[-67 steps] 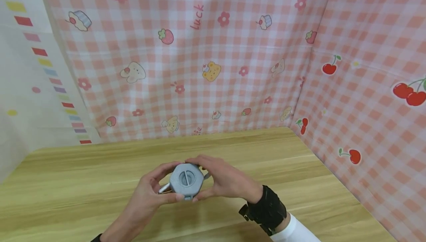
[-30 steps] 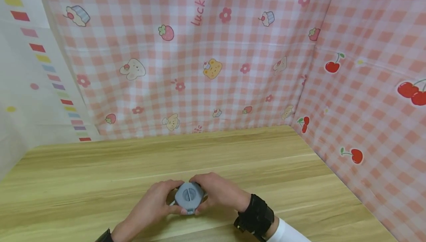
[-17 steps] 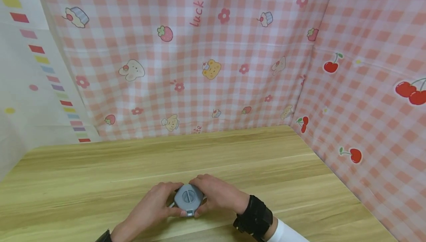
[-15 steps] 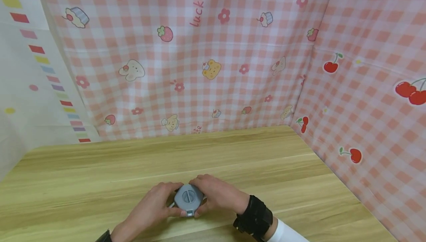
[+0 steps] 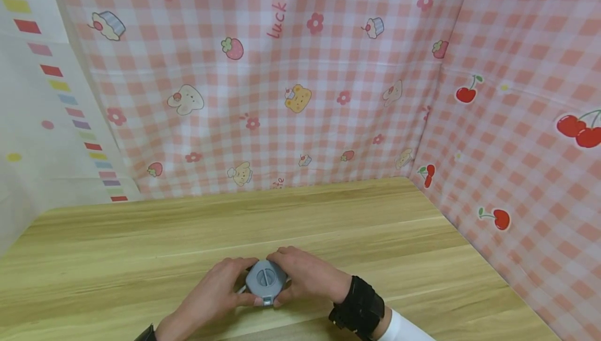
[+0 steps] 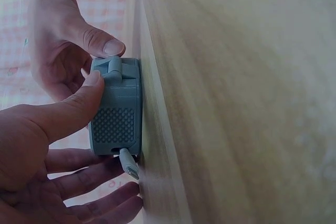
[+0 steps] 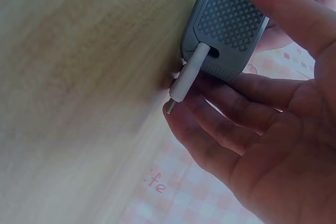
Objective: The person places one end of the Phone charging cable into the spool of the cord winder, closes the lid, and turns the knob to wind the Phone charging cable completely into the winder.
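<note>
Two hands: left hand and right hand close together, both curled round the grey reel from either side.
Change: 2.2 s ago the reel is held raised and larger in the head view; from 1.0 s ago on it sits low on the table, and over the last half second nothing shifts.
Meaning: my judgement is that the reel has been set down flat and the hands are now only steadying it.
Place: reel on the near middle of the table, its flat base touching the wood, between the two hands.
Facing: round face with its slotted hub up toward the head camera; small tab on the edge nearest the person, under both thumbs.
Cables: a white plug sticks out of a side port on the right hand's side, slanting toward the table; another plug tip shows on the left hand's side.
Long axis: reel squat, nearly as wide as long, so no clear long axis; white plug's axis runs outward from the body.
Wrist: black strap on the right wrist.
</note>
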Demonstrator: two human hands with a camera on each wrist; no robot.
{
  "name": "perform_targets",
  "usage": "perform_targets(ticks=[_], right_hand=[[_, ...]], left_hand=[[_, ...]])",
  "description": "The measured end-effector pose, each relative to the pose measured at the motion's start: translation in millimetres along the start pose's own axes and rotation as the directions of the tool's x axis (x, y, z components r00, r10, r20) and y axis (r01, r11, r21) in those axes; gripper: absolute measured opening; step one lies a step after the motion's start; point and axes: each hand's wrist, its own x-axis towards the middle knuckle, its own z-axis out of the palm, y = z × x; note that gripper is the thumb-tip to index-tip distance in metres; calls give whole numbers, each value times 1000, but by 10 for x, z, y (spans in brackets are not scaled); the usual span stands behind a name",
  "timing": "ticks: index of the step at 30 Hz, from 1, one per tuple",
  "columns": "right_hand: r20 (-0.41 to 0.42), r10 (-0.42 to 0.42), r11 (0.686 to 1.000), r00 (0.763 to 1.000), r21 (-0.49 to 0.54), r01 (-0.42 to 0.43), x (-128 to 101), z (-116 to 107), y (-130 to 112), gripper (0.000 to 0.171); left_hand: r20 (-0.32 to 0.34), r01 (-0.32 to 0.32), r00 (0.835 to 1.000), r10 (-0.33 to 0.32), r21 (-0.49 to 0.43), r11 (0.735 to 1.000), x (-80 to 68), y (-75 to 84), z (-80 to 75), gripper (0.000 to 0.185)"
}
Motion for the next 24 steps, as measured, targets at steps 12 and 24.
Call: perform_targets(ticks=[12,24], right_hand=[[37,-70,997,997,-15,70,6,-25,60,87],[25,7,1000,1000,0,-7,40,-41,57,76]], left_hand=[[52,-108,993,107,14,994,-53,-68,-130,90],[-61,-102,993,105,46,994,34,-73,-77,54]])
